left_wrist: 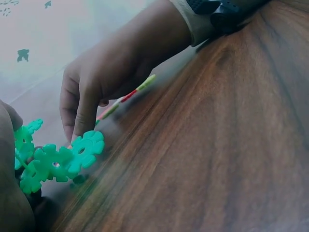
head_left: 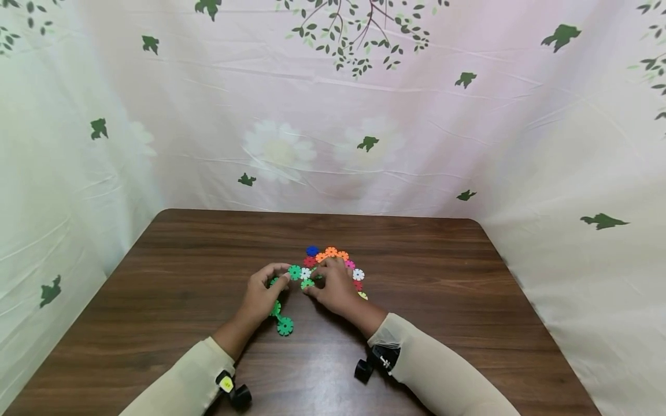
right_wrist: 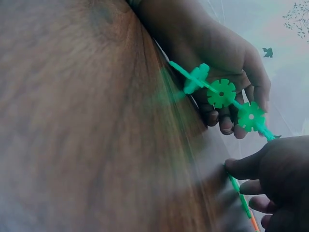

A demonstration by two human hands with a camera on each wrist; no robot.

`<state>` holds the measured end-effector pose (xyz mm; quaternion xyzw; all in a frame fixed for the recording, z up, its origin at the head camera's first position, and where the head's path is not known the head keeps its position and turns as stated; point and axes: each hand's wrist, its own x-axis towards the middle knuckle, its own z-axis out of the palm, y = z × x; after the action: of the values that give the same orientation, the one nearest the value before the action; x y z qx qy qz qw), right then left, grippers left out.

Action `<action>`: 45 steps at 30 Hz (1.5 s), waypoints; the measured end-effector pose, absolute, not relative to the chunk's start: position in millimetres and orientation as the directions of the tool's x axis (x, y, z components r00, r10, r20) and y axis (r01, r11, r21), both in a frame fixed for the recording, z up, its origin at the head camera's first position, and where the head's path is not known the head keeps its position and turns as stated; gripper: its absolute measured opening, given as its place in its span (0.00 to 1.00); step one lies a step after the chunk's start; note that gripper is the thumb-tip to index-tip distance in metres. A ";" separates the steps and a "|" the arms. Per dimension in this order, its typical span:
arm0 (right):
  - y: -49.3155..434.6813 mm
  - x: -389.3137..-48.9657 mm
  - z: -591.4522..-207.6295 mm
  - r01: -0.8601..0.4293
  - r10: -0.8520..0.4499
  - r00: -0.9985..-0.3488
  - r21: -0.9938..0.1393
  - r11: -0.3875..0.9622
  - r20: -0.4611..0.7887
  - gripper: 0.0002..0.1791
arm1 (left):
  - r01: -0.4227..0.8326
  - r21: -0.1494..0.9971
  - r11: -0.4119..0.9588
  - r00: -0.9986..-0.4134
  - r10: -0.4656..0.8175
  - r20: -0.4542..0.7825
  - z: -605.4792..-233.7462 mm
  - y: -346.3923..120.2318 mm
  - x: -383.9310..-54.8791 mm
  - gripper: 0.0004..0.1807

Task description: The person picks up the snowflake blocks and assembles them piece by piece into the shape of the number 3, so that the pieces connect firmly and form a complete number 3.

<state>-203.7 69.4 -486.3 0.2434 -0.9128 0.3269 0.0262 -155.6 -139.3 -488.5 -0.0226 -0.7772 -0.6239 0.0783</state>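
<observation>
My left hand (head_left: 260, 292) pinches a chain of green interlocking flower discs (head_left: 285, 326) between thumb and fingers. In the right wrist view several of these green discs (right_wrist: 221, 94) stand at angles to one another along the chain. Its upper end, a green disc (head_left: 295, 272), meets a white disc (head_left: 305, 273) between the hands. My right hand (head_left: 337, 287) grips the joined multicoloured discs, its thumb at a light green disc (head_left: 307, 283); its fingers cover part of them. Beyond that hand show orange (head_left: 331, 252), blue (head_left: 312, 251) and red (head_left: 309, 262) discs.
The brown wooden table (head_left: 442, 277) bears the pieces. A pale printed curtain (head_left: 322, 144) surrounds its back and sides. Strapped to the sleeves are a left wrist camera (head_left: 240, 397) and a right wrist camera (head_left: 363, 371), both close to the tabletop.
</observation>
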 end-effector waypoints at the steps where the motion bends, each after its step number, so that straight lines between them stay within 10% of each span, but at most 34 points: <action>1: 69.0 -203.7 -486.1 -0.461 -0.427 -0.881 -0.582 0.670 0.205 0.13 | 0.138 0.966 0.220 -0.986 -0.063 0.155 -488.7 -139.4 -155.5 0.12; 45: 76.3 -184.8 -485.4 -0.522 -0.302 -0.851 -0.751 0.404 0.429 0.05 | 0.212 0.945 0.250 -0.975 0.111 0.190 -489.7 -140.9 -151.8 0.17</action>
<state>-184.8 76.3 -485.4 0.2480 -0.8302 0.4862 0.1129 -151.8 -140.9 -489.7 -0.1025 -0.7896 -0.6036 0.0418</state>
